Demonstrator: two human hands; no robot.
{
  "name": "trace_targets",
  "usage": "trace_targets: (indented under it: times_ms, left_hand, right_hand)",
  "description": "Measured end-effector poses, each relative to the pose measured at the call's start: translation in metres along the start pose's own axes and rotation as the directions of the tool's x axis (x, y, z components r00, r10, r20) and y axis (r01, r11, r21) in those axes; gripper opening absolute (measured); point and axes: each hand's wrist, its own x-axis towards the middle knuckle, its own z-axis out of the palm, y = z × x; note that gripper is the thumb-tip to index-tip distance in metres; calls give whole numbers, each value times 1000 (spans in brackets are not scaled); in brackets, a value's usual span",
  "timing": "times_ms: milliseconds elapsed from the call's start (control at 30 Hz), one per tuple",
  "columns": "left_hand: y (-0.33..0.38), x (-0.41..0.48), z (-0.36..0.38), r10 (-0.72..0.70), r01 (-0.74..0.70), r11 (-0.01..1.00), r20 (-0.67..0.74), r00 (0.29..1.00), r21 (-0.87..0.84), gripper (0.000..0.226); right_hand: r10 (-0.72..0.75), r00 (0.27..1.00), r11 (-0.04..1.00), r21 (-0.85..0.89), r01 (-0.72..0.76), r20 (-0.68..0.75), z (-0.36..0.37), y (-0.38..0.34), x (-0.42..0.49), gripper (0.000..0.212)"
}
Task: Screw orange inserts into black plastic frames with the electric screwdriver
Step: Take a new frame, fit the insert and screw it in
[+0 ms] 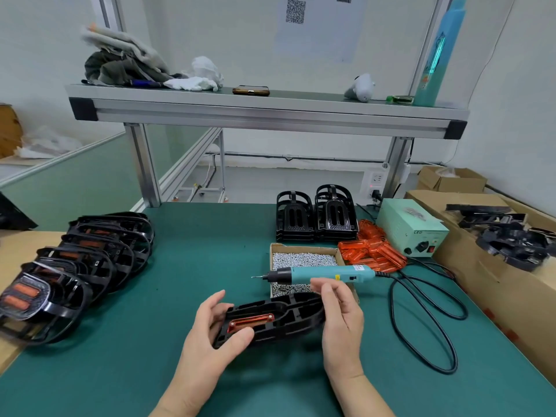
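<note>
My left hand [210, 335] grips the left end of a black plastic frame [279, 323], thumb on its near edge. The frame is held just above the green mat. An orange insert [251, 322] sits in its left slot. My right hand [340, 314] is at the frame's right end with its fingers loosely raised, and I see nothing between them. Just beyond those fingers, the teal electric screwdriver [322, 273] lies across a cardboard box of screws [304, 258], bit pointing left. A pile of loose orange inserts [373, 254] lies to the right of the box.
A row of black frames with orange inserts [75, 266] leans along the left. Two stacks of bare frames [316, 215] stand at the back. A pale green power unit [412, 233] and its looping black cable [427, 320] are on the right, beside a cardboard carton of frames [511, 236].
</note>
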Motion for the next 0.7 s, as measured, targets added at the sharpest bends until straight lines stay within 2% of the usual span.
trace_targets:
  times_ms: [100,200,267,400,500,567,700]
  left_hand:
    - [3,-1,0,-1,0,999,-24,1000,-46,86]
    - [4,-1,1,14,-17,998,-54,998,-57,69]
    - [3,0,1,20,-25,997,-75,997,-71,65]
    - [3,-1,1,29,-35,996,-76,997,-85,65]
    - [4,-2,1,31,-34,996,-39,999,-82,73]
    - [3,-1,0,21,-24,996,-39,999,-89,82]
    - [-3,2,-4,-1,-12,990,-91,996,-142,68]
  right_hand:
    - [-14,999,999,-49,16,42,0,2,0,32]
    - [-1,994,1000,-19,3,108,0,2,-2,33]
    - [0,987,999,-48,8,161,-1,5,-2,42]
    - [-131,964,975,-145,168,232,0,8,-7,66]
    - [-226,935,948,-159,275,273,0,7,-8,66]
    - [-239,930,942,-168,292,278,-1,8,-6,62]
    - [-251,925,938,-164,306,287,2,10,-9,59]
